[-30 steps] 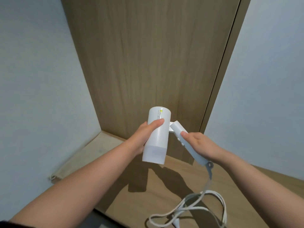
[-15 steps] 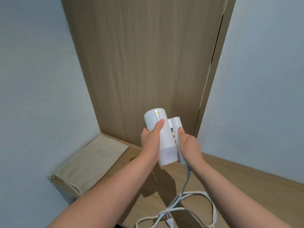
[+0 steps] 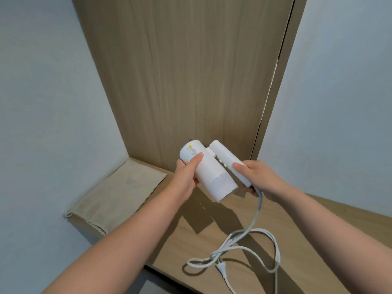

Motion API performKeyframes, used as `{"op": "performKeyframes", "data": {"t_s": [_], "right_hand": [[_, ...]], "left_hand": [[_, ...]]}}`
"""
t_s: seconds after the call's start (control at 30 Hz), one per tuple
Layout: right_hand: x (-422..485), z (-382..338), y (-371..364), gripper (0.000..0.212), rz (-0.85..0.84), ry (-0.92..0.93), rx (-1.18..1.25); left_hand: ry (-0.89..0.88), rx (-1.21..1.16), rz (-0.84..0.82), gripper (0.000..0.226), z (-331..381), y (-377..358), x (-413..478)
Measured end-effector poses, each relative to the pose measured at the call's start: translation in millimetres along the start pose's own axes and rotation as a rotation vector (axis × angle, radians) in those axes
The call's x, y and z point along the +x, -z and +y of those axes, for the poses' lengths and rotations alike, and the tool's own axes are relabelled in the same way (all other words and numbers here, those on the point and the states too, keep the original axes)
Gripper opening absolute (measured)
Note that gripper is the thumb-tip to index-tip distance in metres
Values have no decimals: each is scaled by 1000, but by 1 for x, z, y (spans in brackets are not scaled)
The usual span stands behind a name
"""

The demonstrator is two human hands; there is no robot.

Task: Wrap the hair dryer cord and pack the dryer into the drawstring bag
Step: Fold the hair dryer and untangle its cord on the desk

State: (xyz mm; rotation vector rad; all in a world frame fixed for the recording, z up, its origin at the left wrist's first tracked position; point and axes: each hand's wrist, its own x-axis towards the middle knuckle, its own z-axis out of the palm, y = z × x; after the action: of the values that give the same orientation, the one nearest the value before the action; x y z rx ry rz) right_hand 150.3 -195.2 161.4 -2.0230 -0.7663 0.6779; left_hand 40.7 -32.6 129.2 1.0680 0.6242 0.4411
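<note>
1. A beige cloth bag (image 3: 118, 196) lies flat at the left end of the wooden tabletop (image 3: 307, 230), against the pale wall. Its drawstring mouth faces the near edge.
2. The left hand (image 3: 185, 181) is wrapped round the barrel of the white hair dryer (image 3: 209, 175), with the thumb on top just below a yellow warning label.
3. The dryer is held in the air above the tabletop, in front of a wood panel (image 3: 191, 81). Its handle is folded close beside the barrel.
4. The right hand (image 3: 258, 179) grips the lower end of the handle, with the thumb lying along it.
5. The white cord (image 3: 258, 206) hangs from the handle under the right hand. It lies unwrapped in loose loops on the tabletop, and the plug (image 3: 221, 270) is near the front edge.
</note>
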Motion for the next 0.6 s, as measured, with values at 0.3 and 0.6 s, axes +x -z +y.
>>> {"op": "performKeyframes", "data": {"t_s": [0.3, 0.6], "right_hand": [[22, 7, 10, 48, -289, -89, -34], [56, 44, -38, 33, -157, -205, 121]], "left_hand": [[-1062, 2006, -406, 113, -1, 36, 1], [-981, 1994, -295, 77, -53, 84, 36]]}}
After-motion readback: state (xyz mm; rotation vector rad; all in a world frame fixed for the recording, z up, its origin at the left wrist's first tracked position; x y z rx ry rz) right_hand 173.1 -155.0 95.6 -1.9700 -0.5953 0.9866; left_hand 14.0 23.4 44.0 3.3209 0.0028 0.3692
